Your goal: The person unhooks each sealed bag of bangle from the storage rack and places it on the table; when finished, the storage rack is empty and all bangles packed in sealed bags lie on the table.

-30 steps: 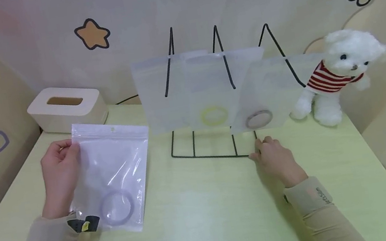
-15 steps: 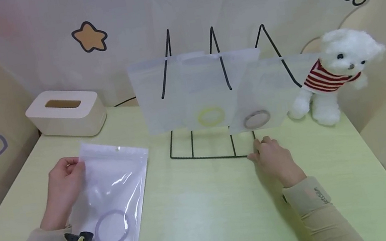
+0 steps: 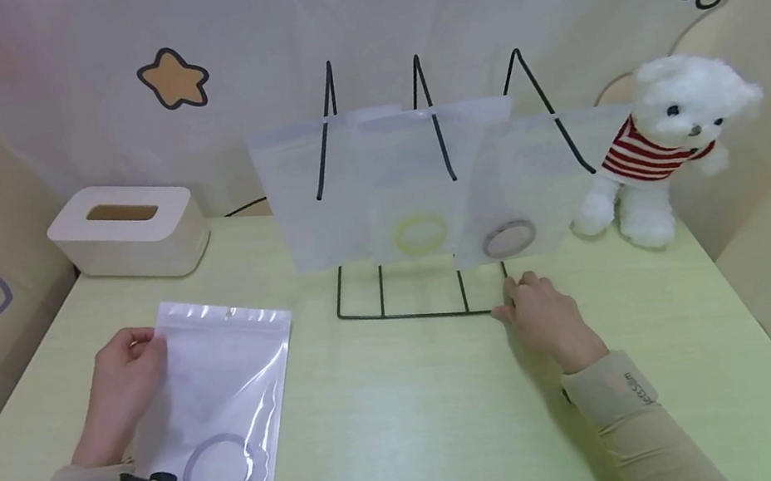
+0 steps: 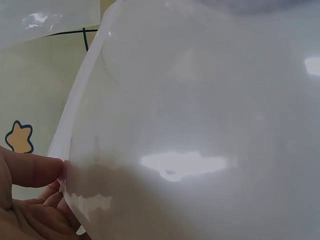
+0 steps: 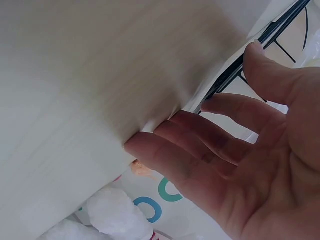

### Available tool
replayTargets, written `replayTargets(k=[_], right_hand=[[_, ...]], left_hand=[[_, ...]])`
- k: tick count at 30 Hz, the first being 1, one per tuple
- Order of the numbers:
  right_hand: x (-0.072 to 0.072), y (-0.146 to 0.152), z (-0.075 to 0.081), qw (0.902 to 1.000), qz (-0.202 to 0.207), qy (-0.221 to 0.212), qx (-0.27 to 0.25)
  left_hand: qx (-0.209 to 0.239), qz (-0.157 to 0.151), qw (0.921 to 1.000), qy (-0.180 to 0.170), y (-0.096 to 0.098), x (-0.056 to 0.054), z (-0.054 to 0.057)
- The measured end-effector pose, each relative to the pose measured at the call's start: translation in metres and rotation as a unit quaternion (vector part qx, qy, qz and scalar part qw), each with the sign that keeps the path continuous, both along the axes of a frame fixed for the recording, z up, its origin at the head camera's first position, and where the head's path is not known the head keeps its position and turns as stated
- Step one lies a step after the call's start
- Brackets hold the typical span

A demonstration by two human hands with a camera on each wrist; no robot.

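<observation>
At the lower left of the frame, the person's left grip (image 3: 125, 376) is clamped on the upper left edge of a loose zip bag (image 3: 223, 388), thumb against fingers. The bag holds a pale purple ring (image 3: 188, 478) near its bottom; whether its lower end rests on the bench (image 3: 417, 437) cannot be told. At centre right, the right grip (image 3: 545, 320) has thumb and fingers apart, their tips against the front right corner of a black wire rack (image 3: 425, 314). On the rack hang a left bag (image 3: 315, 226), a middle bag (image 3: 414, 181) with a yellow ring (image 3: 423, 250), and a right bag (image 3: 544, 190) with a dark-rimmed ring (image 3: 511, 253).

The step in hand looks like handling the loose bag on one side while steadying the rack on the other; which way the bag is travelling is unclear. If it is being laid down, the next move calls for lowering it flat and letting go; if it is meant for the rack, for lifting its punched top edge towards a hook.
</observation>
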State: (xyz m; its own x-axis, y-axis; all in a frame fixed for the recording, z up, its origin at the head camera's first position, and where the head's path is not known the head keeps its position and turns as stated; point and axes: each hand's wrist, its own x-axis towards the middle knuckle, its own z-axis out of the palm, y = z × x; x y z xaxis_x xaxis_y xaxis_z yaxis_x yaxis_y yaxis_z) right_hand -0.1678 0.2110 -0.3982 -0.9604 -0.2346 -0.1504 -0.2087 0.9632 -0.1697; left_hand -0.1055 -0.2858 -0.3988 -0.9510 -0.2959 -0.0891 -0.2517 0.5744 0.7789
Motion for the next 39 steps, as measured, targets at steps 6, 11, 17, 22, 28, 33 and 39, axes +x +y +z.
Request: replayTargets(k=[6, 11, 17, 22, 28, 33, 39], right_hand=[[0.0, -0.001, 0.0, 1.0, 0.002, -0.001, 0.003], [0.0, -0.001, 0.0, 1.0, 0.003, 0.001, 0.004], [0.0, -0.001, 0.0, 1.0, 0.002, 0.002, 0.004], [0.0, -0.001, 0.0, 1.0, 0.002, 0.002, 0.004], [0.0, 0.0, -0.001, 1.0, 0.0, -0.001, 0.005], [-0.001, 0.0, -0.001, 1.0, -0.002, -0.001, 0.003], [-0.001, 0.0, -0.002, 1.0, -0.002, 0.003, 0.008]], left_hand=[[-0.015, -0.006, 0.9998, -0.009, -0.008, 0.002, -0.004], [-0.023, -0.011, 0.9996, -0.01, -0.015, 0.004, -0.007], [-0.029, -0.032, 0.9981, -0.043, -0.021, 0.003, -0.009], [-0.071, -0.1, 0.9894, -0.078, -0.024, 0.0, -0.009], [-0.121, -0.165, 0.9736, -0.101, -0.019, -0.001, -0.008], [-0.127, -0.169, 0.9732, -0.09, -0.015, 0.001, -0.007], [-0.15, -0.167, 0.9693, -0.1, -0.017, 0.001, -0.009]])
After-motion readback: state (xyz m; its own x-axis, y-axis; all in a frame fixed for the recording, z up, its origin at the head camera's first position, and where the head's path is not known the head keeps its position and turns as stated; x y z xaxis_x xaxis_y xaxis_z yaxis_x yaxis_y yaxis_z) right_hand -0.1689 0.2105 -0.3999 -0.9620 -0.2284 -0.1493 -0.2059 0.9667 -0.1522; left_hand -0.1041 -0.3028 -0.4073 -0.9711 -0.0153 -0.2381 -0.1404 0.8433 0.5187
